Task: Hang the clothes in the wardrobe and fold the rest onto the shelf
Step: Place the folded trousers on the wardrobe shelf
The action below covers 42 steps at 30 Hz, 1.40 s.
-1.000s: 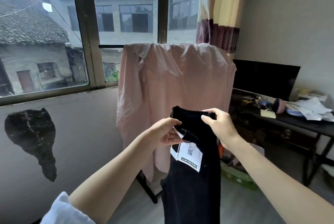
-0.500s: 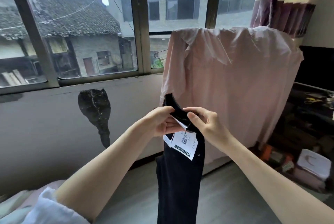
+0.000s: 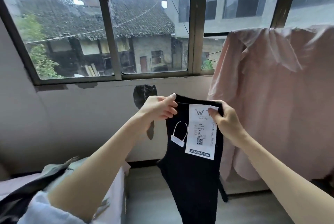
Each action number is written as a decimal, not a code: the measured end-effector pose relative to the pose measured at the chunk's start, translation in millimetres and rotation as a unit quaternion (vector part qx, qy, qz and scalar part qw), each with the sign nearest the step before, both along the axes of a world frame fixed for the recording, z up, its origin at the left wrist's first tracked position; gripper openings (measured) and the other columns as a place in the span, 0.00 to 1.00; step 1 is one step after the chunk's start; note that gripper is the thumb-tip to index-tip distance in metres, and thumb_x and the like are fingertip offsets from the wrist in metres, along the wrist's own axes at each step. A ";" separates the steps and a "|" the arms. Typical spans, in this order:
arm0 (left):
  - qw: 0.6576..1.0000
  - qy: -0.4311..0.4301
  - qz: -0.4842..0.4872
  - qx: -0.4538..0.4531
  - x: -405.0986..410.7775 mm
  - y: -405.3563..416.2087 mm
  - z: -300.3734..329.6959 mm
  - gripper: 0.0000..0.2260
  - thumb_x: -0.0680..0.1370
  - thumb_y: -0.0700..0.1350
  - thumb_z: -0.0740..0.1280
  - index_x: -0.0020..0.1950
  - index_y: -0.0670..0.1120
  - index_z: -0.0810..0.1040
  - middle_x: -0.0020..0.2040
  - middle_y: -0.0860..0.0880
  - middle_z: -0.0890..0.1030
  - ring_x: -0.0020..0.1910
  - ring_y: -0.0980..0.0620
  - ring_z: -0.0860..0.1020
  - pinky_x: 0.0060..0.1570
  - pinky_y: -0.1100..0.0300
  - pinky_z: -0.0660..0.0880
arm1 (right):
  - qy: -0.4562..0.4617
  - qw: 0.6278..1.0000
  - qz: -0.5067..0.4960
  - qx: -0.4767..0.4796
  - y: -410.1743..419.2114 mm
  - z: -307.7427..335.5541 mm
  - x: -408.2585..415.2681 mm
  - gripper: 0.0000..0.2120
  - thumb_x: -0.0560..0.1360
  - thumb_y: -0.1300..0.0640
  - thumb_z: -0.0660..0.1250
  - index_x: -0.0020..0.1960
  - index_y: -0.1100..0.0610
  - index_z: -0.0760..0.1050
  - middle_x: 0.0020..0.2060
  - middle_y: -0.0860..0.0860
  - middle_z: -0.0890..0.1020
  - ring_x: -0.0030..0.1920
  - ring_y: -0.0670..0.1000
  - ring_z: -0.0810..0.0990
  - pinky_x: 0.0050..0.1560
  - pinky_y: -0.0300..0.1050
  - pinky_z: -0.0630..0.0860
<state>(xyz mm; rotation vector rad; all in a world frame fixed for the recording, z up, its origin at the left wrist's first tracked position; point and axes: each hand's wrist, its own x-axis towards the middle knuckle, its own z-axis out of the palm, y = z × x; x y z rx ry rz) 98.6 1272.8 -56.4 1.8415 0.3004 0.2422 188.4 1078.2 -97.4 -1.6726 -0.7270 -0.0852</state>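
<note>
A black garment hangs in front of me, held up by its top edge. My left hand pinches the left corner of that edge. My right hand pinches the right corner together with a long white paper tag marked "SLIM PATTERN". A small white tag on a string loop dangles beside it. To the right, a pink shirt is draped over a rack; a wire hanger pokes out at its left.
A wide window fills the wall ahead, above a pale sill wall with a dark patch. More clothes, grey and dark, lie piled at lower left. Grey floor shows below the garment.
My view has swung left, so the pink shirt and curtain slid to the right. My hands have moved apart, spreading the black garment's top edge flat and showing the whole tag.
</note>
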 end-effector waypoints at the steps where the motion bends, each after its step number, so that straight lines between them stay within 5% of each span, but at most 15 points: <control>1: 0.995 -0.053 0.057 0.069 -6.8 7.7 0.2 0.15 0.76 0.57 0.66 0.51 0.46 0.80 0.43 0.50 0.83 0.44 0.54 0.80 0.47 0.61 0.75 | 0.003 1.000 0.012 0.000 0.0 3.0 2.5 0.08 0.77 0.67 0.61 0.55 0.60 0.73 0.37 0.49 0.77 0.35 0.38 0.75 0.37 0.28 0.71; 3: 0.975 -0.068 0.094 0.190 -21.8 15.6 -4.4 0.24 0.73 0.57 0.70 0.65 0.49 0.72 0.57 0.51 0.76 0.57 0.54 0.74 0.56 0.60 0.71 | 0.035 0.996 0.081 -0.001 -3.1 9.7 5.7 0.08 0.77 0.68 0.61 0.54 0.59 0.75 0.39 0.50 0.78 0.36 0.39 0.77 0.38 0.29 0.73; 6: 0.970 -0.004 -0.003 0.242 -36.4 5.7 -14.2 0.41 0.70 0.54 0.74 0.76 0.54 0.54 0.70 0.52 0.64 0.69 0.55 0.62 0.68 0.60 0.61 | 0.076 0.974 0.207 -0.043 -8.4 16.5 7.2 0.11 0.77 0.68 0.61 0.50 0.53 0.76 0.39 0.49 0.80 0.39 0.44 0.79 0.42 0.34 0.76; 9: 0.977 0.015 -0.034 0.210 -51.4 -13.5 -12.4 0.30 0.69 0.53 0.75 0.69 0.55 0.68 0.59 0.58 0.74 0.57 0.60 0.74 0.49 0.70 0.71 | 0.075 0.962 0.254 -0.064 -9.3 22.4 3.8 0.12 0.77 0.68 0.61 0.50 0.53 0.76 0.39 0.49 0.81 0.40 0.46 0.79 0.42 0.39 0.76; 11: 0.980 -0.001 -0.014 0.197 -63.1 -27.3 -10.5 0.11 0.71 0.50 0.73 0.51 0.48 0.79 0.42 0.56 0.81 0.40 0.58 0.80 0.36 0.65 0.74 | 0.081 0.960 0.263 -0.047 -7.7 27.4 -3.5 0.12 0.77 0.69 0.61 0.50 0.53 0.77 0.38 0.49 0.82 0.38 0.46 0.80 0.40 0.38 0.77; 13: 0.975 -0.022 0.012 0.220 -73.4 -40.3 -7.4 0.10 0.73 0.48 0.71 0.42 0.41 0.79 0.33 0.52 0.79 0.32 0.56 0.78 0.34 0.62 0.73 | 0.057 0.966 0.247 -0.039 -1.0 30.5 -9.9 0.11 0.76 0.69 0.61 0.51 0.56 0.77 0.38 0.49 0.82 0.38 0.44 0.81 0.39 0.36 0.77; 18: 0.968 -0.056 0.115 0.218 -118.2 -51.9 12.8 0.12 0.76 0.46 0.68 0.39 0.38 0.79 0.31 0.49 0.77 0.29 0.55 0.75 0.29 0.64 0.70 | 0.042 0.968 0.241 0.054 28.2 44.5 -46.8 0.14 0.72 0.72 0.65 0.47 0.54 0.79 0.40 0.50 0.82 0.38 0.42 0.79 0.41 0.33 0.75; 24: 0.962 -0.042 0.232 0.139 -222.3 -19.6 18.0 0.11 0.77 0.44 0.66 0.45 0.35 0.80 0.31 0.46 0.77 0.22 0.58 0.72 0.20 0.71 0.66 | 0.078 0.929 0.359 0.053 93.0 51.8 -129.9 0.14 0.72 0.71 0.66 0.48 0.54 0.79 0.39 0.50 0.82 0.38 0.46 0.79 0.42 0.37 0.76; 30: 0.936 -0.004 0.335 0.106 -360.3 4.3 -11.5 0.09 0.78 0.44 0.66 0.43 0.40 0.81 0.30 0.51 0.78 0.25 0.57 0.74 0.22 0.69 0.68 | 0.105 0.871 0.480 -0.009 158.0 25.6 -249.5 0.14 0.73 0.71 0.66 0.50 0.53 0.80 0.42 0.56 0.81 0.43 0.54 0.77 0.50 0.49 0.73; 33: 0.921 0.002 0.386 0.054 -440.7 18.0 -29.5 0.08 0.78 0.44 0.66 0.44 0.42 0.82 0.30 0.50 0.79 0.26 0.55 0.75 0.22 0.65 0.71 | 0.089 0.855 0.509 -0.044 193.3 11.5 -325.4 0.16 0.72 0.70 0.66 0.51 0.50 0.79 0.44 0.55 0.82 0.43 0.52 0.78 0.48 0.46 0.75; 37: 0.882 0.032 0.468 0.036 -538.4 45.8 -60.0 0.09 0.78 0.43 0.65 0.47 0.38 0.81 0.38 0.42 0.80 0.37 0.45 0.77 0.35 0.54 0.74 | 0.059 0.846 0.524 -0.074 240.6 -15.7 -427.9 0.14 0.73 0.69 0.67 0.54 0.54 0.78 0.42 0.54 0.79 0.40 0.51 0.75 0.44 0.46 0.72; 42: 0.830 0.085 0.549 0.052 -636.3 96.2 -116.3 0.07 0.79 0.45 0.65 0.46 0.44 0.79 0.39 0.47 0.79 0.39 0.51 0.77 0.42 0.61 0.71 | 0.011 0.837 0.538 -0.101 302.8 -68.0 -534.8 0.14 0.73 0.70 0.66 0.57 0.63 0.77 0.42 0.51 0.79 0.36 0.35 0.75 0.38 0.24 0.68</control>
